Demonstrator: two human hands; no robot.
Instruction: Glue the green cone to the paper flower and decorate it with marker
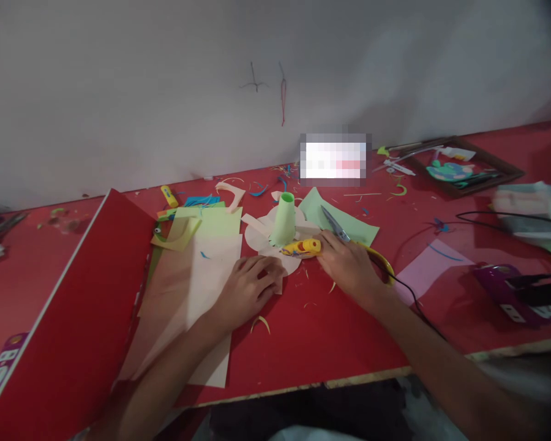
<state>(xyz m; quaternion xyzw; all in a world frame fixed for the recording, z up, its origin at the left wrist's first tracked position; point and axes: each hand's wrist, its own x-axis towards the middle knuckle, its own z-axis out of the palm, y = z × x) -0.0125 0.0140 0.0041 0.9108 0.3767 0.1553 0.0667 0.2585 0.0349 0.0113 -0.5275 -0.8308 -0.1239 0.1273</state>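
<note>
Green cone (283,225) stands upright, narrow open end up, on a pale paper flower (257,237), just beyond both hands. Nearest, the red table (312,343) ends in a worn edge, and a thin yellow curl (261,320) lies on its surface. At the left a red board (73,312) stands tilted, with overlapping sheets (220,263) in cream and tan beside it. At the right lies a purple box (493,288), partly under something black. Left hand (250,285) has its fingers bent over the flower's near rim; whether they pinch anything, I cannot tell. Right hand (344,260) is closed on the right end of a yellow tool (303,247), which points left just in front of the cone. Out from beside the right wrist runs a black cord (408,289), passing near a pink sheet (434,269). Scissors (334,222) lie just beyond the right hand, blades over a green sheet (359,225). Farther back are blue scraps (259,191), a small yellow tube (169,196) and, to the right, a dark frame (487,185) with odds and ends inside it. On the grey wall (165,92) hangs a red loop (283,101).
</note>
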